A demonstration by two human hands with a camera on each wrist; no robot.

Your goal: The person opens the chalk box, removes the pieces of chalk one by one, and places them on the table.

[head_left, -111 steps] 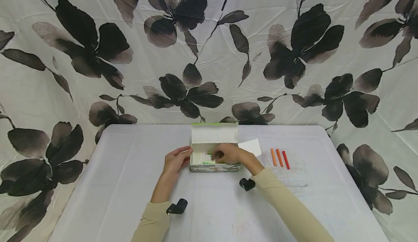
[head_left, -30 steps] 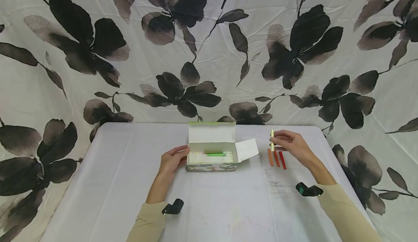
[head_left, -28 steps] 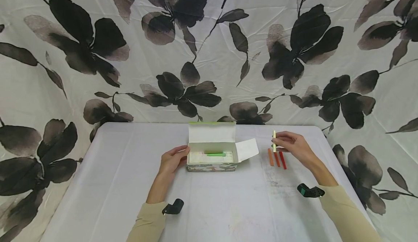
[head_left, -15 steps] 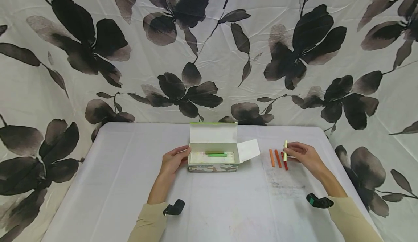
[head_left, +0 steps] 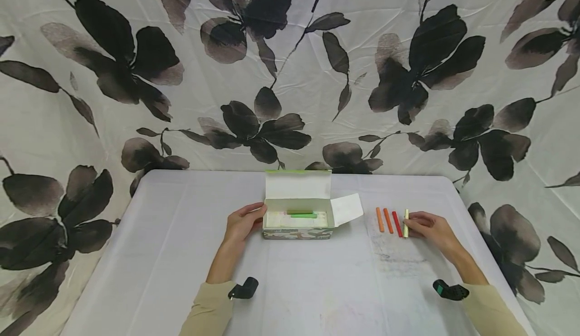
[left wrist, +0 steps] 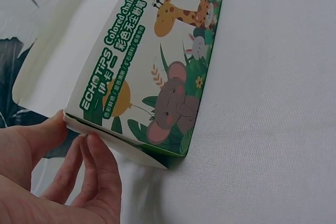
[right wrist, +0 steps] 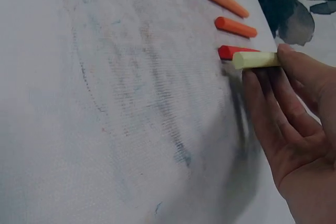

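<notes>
My right hand (head_left: 432,231) pinches a pale yellow chalk stick (right wrist: 256,60) between thumb and fingers, just right of a red chalk stick (head_left: 396,223). In the right wrist view the yellow stick overlaps the red one and casts a shadow on the cloth. Two orange chalk sticks (head_left: 379,219) lie left of the red one, roughly parallel. At the table's middle, a colored chalk box (left wrist: 152,61) stands with its lid raised and its right flap out. My left hand (head_left: 241,225) grips the box's left end by its edge. Inside lie green chalk sticks (head_left: 303,216).
White cloth covers the table (head_left: 317,285), with smudges of chalk colour on its right part. The box's side flap (head_left: 347,209) juts toward the orange sticks. A floral curtain (head_left: 290,74) hangs behind the table.
My right hand has gone from inside the box to the right with the yellow chalk, passed over the row and come down beside the red stick. My left hand stays at the box.
</notes>
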